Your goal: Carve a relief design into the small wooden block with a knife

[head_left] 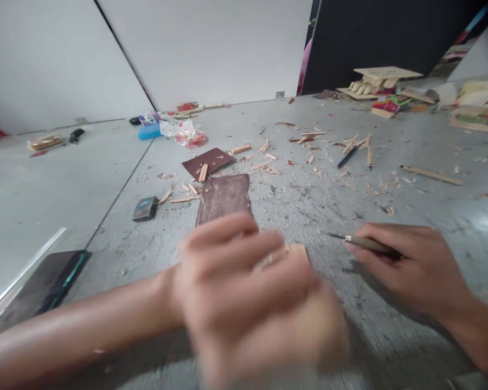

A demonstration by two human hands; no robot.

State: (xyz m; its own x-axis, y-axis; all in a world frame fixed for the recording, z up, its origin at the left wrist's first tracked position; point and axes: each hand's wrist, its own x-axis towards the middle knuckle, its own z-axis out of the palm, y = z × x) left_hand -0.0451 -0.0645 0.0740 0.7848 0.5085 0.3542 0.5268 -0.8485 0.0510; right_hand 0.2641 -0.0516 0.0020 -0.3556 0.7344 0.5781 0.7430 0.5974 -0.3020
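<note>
My left hand is in the middle foreground, blurred, with its fingers curled. The end of a pale piece of wood shows beyond its knuckles; the rest is hidden under the hand. To the right, my right hand is closed around a carving knife with a wooden handle. Its thin, dark pointed blade is turned left, towards my left hand, and apart from the wood. Just beyond my left hand lies a worn brown sheet of sandpaper. A second, darker sheet of sandpaper lies behind it.
Wood shavings litter the grey surface. Several slim tools, including a wooden-handled one, lie at right. A small dark box and a phone lie at left. A wooden model stands far right, near white panels.
</note>
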